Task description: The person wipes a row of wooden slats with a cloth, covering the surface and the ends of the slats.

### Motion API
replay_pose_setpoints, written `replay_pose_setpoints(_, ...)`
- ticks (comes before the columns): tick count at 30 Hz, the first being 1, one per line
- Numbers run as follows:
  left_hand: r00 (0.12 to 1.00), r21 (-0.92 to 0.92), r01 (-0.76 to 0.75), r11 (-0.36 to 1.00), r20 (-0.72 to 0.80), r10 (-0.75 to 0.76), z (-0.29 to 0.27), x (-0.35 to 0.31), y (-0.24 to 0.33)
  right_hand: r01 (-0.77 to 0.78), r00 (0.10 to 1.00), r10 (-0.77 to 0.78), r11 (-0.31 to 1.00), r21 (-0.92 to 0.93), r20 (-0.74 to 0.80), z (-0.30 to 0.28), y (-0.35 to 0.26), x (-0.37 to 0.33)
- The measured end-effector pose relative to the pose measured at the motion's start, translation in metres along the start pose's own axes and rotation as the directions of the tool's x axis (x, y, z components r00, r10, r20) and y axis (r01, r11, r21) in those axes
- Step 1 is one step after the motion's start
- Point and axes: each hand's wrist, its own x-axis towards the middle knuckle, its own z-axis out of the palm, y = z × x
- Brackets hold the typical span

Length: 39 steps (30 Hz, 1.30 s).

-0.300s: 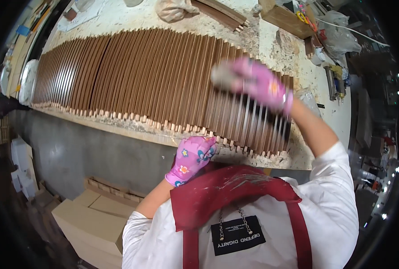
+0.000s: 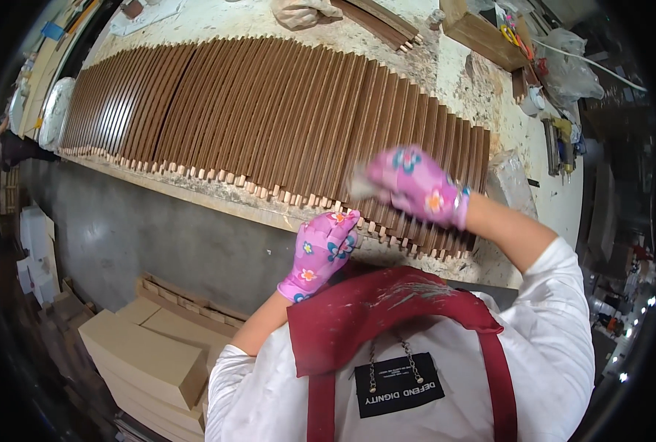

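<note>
A long row of brown wooden slats (image 2: 254, 110), each with a pale tenon at its ends, lies side by side on the workbench. My left hand (image 2: 322, 247), in a pink flowered glove, is closed at the near edge of the row, its fingertips on the pale end of one slat. Above the right part of the row, my right hand (image 2: 416, 184), gloved alike, grips a pale, soft-looking pad (image 2: 361, 183). Motion blurs the pad, so whether it is a folded rag or a sponge is unclear. It is close over the slats' near halves.
On the pale, stained workbench (image 2: 453, 66) lie a crumpled beige cloth (image 2: 302, 13) and a few curved slats (image 2: 379, 22) at the back. A wooden box (image 2: 486, 33), clear plastic bags (image 2: 571, 62) and a nail gun (image 2: 561, 144) are at right. Cardboard boxes (image 2: 147, 353) stand on the floor at lower left.
My right hand has swept toward me along the slats with the pad, from their far part to the near part. My left hand stays at the slat ends. The view has shifted slightly.
</note>
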Motion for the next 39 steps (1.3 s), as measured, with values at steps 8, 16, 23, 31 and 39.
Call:
replay_pose_setpoints(8,0.997,-0.070,0.079,0.994,0.010,-0.079,-0.002,0.013,0.007,-0.203,0.912,0.028,0.897,-0.392,-0.409,-0.070,0.041,0.094)
replay_pose_setpoints(16,0.991,-0.114,0.137,0.984,0.007,-0.137,-0.015,0.005,0.004,0.232,0.971,-0.239,0.956,-0.180,-0.015,-0.019,0.003,0.024)
replay_pose_setpoints(23,0.983,-0.059,0.185,0.981,0.000,-0.185,-0.024,0.019,-0.004,-0.299,0.923,0.079,0.766,-0.569,-0.378,-0.083,0.046,0.123)
replay_pose_setpoints(31,0.985,-0.004,0.170,0.985,0.015,-0.170,-0.038,0.013,-0.001,0.473,0.871,-0.482,0.774,-0.422,0.093,-0.019,-0.031,0.002)
replay_pose_setpoints(39,0.994,-0.159,-0.042,0.986,-0.109,0.025,-0.144,0.129,-0.069,-0.240,0.770,0.071,0.953,-0.185,-0.634,-0.049,0.013,-0.023)
